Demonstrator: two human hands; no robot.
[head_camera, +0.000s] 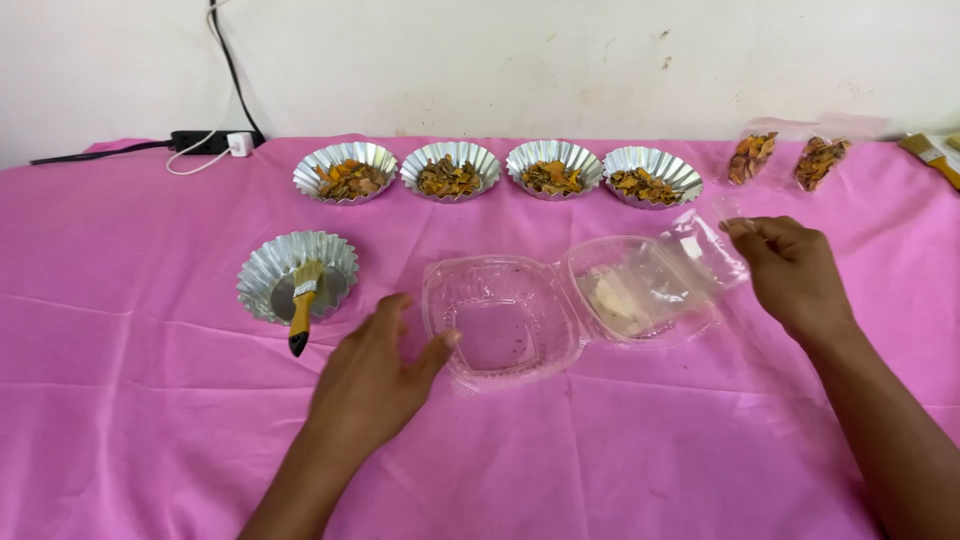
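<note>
Resting on the pink tablecloth (130, 400), the left hand (375, 375) lies with its fingers loosely spread, and its thumb touches the near rim of a clear plastic clamshell container (500, 325). The hand grips nothing. The container lies opened flat near the middle of the table, its two halves side by side: the left half holds only a few specks, and the right half (640, 290) shows a pale whitish patch inside.

The right hand (790, 270) is raised just beside the right half of the container, its fingers curled and pinched together on the edge of a thin clear plastic bag (705, 250), which trails down onto that half.

To the left of the container stands an empty fluted foil cup (265, 265), and a small brush (302, 305) with a yellow handle lies across it, its dark handle tip hanging over the near rim.

Along the back of the table four more foil cups stand in a row, each filled with orange-brown dried pieces (345, 178). Right of them lie two small clear packets (785, 158) of similar pieces. Another brush (935, 155) lies at the far right edge. A black power strip (205, 140) with a white plug rests at the back left, against the white wall.
</note>
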